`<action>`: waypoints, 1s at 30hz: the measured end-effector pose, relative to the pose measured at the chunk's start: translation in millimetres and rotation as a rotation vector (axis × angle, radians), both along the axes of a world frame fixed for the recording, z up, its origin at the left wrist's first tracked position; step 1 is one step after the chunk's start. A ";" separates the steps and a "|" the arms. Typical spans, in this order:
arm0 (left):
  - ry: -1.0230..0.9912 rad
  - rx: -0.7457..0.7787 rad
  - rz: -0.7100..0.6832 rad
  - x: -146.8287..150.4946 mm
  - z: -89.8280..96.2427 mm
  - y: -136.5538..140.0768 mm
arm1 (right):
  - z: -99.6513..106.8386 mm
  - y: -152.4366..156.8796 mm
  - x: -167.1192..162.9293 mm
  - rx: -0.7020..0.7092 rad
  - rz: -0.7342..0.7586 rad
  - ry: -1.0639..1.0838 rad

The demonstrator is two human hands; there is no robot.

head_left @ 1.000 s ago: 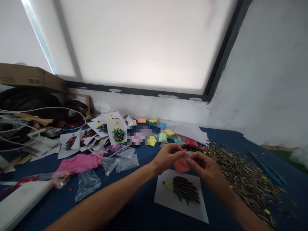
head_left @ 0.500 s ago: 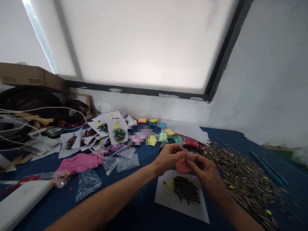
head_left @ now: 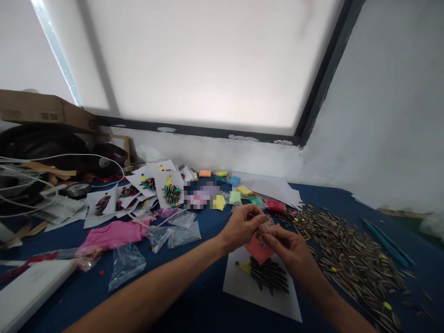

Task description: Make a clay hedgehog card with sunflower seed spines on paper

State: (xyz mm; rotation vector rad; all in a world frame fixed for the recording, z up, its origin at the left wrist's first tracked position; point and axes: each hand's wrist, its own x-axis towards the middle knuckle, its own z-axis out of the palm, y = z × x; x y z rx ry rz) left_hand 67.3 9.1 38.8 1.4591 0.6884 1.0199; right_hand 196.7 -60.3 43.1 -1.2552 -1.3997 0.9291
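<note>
Between my two hands hangs a small clear packet of coral-red modelling clay (head_left: 259, 249). The fingers of my left hand (head_left: 244, 226) pinch its upper plastic edge. From the other side, my right hand (head_left: 287, 245) grips the same packet with thumb and forefinger. Just below lies a white paper card (head_left: 256, 301) on the blue cloth. It carries a hedgehog figure (head_left: 268, 274) with a yellow clay head and a back of striped sunflower seeds. The packet partly covers the card's top edge.
A wide heap of sunflower seeds (head_left: 354, 249) spreads on the right, beside blue tweezers (head_left: 386, 243). Packets of clay, such as a red one (head_left: 276, 206) and a light green one (head_left: 235, 198), lie behind my hands. Finished hedgehog cards (head_left: 169, 189), pink clay (head_left: 113, 235) and plastic bags (head_left: 127, 264) are left.
The coral-red packet has shifted slightly left and down, and more of it now shows below my fingers. Both hands keep their pinch, the right one moving a little left.
</note>
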 end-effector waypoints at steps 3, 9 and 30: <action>0.004 0.028 -0.037 0.1 -0.5 0.8 | 1.5 -0.8 -0.4 0.019 -0.024 -0.001; -0.007 0.086 -0.041 0.1 1.1 1.6 | 10.5 -2.1 3.0 -0.012 -0.057 0.008; -0.230 -0.183 -0.127 -3.9 1.9 6.5 | 12.7 -3.5 1.8 -0.065 0.010 0.010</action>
